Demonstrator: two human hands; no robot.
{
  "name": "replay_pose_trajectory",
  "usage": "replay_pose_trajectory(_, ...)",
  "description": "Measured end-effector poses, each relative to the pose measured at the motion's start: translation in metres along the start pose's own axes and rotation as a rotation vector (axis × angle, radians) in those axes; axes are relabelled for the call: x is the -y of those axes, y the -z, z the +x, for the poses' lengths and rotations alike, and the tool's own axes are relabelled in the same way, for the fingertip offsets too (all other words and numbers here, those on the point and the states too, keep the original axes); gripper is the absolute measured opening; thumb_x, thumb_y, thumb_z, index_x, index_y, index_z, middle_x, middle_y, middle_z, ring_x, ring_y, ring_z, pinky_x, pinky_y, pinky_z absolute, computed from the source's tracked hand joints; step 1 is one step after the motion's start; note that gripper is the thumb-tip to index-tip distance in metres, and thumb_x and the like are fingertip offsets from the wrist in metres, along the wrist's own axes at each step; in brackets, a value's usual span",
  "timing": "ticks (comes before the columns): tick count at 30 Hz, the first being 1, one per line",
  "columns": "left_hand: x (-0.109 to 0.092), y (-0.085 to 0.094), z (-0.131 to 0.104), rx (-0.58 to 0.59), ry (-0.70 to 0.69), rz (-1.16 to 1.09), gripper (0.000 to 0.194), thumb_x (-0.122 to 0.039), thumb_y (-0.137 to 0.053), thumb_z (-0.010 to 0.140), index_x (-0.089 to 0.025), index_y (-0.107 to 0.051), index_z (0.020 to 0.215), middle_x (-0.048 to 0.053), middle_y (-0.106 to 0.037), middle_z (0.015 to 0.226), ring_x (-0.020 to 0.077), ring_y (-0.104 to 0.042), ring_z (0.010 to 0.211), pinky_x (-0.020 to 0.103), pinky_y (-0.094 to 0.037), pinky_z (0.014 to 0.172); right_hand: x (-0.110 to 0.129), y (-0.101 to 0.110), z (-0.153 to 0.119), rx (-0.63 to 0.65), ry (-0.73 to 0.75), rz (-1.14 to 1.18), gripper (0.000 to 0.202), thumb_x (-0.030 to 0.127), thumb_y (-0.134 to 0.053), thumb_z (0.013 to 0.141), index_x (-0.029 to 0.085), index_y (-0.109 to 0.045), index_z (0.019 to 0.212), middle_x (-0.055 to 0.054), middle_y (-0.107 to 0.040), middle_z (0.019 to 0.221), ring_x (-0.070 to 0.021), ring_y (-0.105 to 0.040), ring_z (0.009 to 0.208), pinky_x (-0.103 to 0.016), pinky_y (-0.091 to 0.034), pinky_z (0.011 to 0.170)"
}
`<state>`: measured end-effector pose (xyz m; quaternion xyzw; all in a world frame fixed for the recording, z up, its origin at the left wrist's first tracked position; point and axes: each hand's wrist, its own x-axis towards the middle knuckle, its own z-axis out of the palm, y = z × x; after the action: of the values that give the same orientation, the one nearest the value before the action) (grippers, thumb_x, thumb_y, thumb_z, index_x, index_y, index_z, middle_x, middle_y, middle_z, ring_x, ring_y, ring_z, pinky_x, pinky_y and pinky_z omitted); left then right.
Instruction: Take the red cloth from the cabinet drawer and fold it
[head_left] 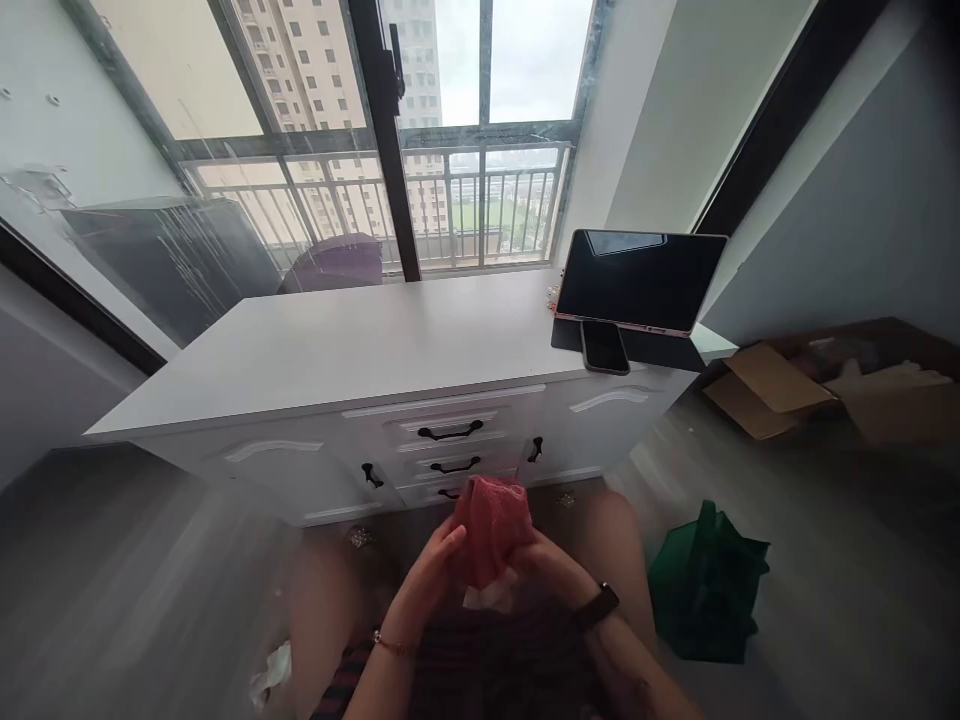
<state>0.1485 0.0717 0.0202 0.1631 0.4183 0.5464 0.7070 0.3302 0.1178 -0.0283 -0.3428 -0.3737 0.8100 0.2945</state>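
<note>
Low before the white cabinet (pixel 420 400), above the lap: red cloth (pixel 491 530) bunched between left hand (pixel 427 580) and right hand (pixel 547 565), fingers of both closed on it. Judged mid-handling; next move needs a firmer regrip.

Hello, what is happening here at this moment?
A person sits in front of a white cabinet with black drawer handles, near a window. The left hand and the right hand together hold a bunched pink-red knitted cloth above the lap, with something white showing under it. On the cabinet top, at the right, a dark tablet stands on its stand, with a black phone lying before it. A green bag lies on the floor to the right.
</note>
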Motion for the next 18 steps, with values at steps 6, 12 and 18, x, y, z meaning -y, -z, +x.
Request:
replay_pose_trajectory(6, -0.003, -0.014, -0.027, -0.209, -0.289, 0.268, 0.055, -0.032, -0.083, 0.063, -0.018, -0.068, 0.114, 0.009, -0.074, 0.113, 0.0283, -0.065, 0.110, 0.033, -0.051, 0.092, 0.010, -0.024, -0.017, 0.054, 0.063, 0.006, 0.039, 0.015, -0.075, 0.064, 0.017, -0.068, 0.102, 0.000, -0.068, 0.081, -0.0133, -0.059, 0.069, -0.024, -0.045, 0.063)
replay_pose_trajectory(12, 0.000, -0.015, -0.046, -0.363, -0.490, 0.284, 0.042, -0.041, -0.079, 0.067, -0.019, -0.072, 0.102, 0.002, -0.074, 0.097, 0.0191, -0.065, 0.093, 0.023, -0.052, 0.080, 0.030, -0.052, -0.031, -0.034, 0.409, -0.095, 0.056, 0.043, -0.075, 0.075, 0.025, -0.058, 0.125, -0.008, -0.060, 0.130, -0.0248, -0.052, 0.122, -0.039, -0.038, 0.106)
replay_pose_trajectory(18, 0.001, -0.026, -0.052, -0.454, -0.506, 0.198, 0.045, -0.041, -0.081, 0.063, -0.022, -0.068, 0.103, 0.000, -0.069, 0.098, 0.0168, -0.064, 0.090, 0.022, -0.052, 0.075, 0.018, -0.098, -0.049, -0.352, 0.778, -0.538, 0.043, 0.025, -0.081, 0.069, 0.029, -0.066, 0.110, -0.007, -0.059, 0.120, -0.0263, -0.053, 0.114, -0.039, -0.041, 0.102)
